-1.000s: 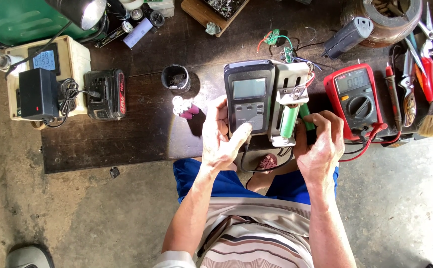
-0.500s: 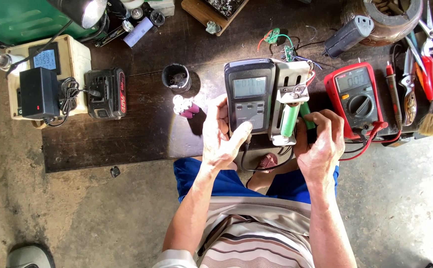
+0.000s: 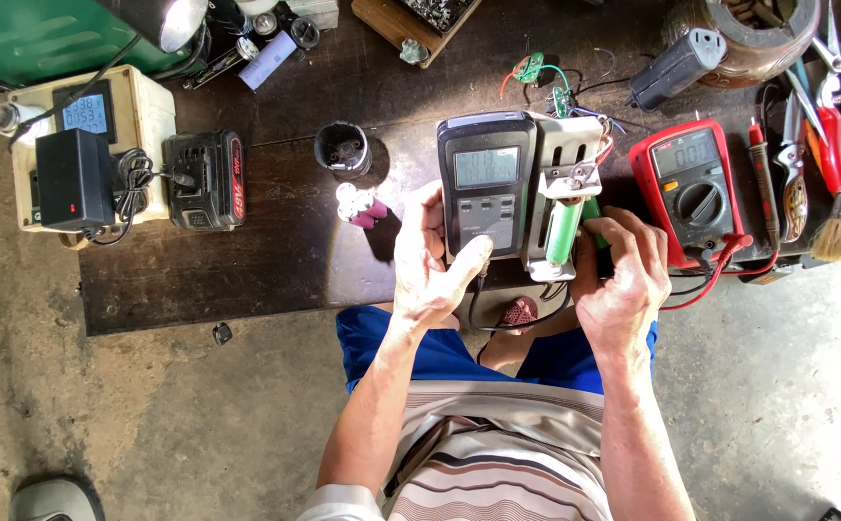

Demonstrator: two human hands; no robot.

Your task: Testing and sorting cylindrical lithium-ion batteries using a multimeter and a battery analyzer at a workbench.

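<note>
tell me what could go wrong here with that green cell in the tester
The right hand pinches the green cell in the metal holder; it might slip from the contacts. The grey tester sits near the board's front edge, so the left hand pressing it could nudge it off. The red multimeter's leads could snag.

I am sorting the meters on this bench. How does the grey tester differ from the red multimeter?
The grey tester has a dark grey case with buttons; the red multimeter has a round dial. The left hand touches the tester; no hand touches the multimeter. The tester has the larger screen. Both lie flat, screens up.
</note>
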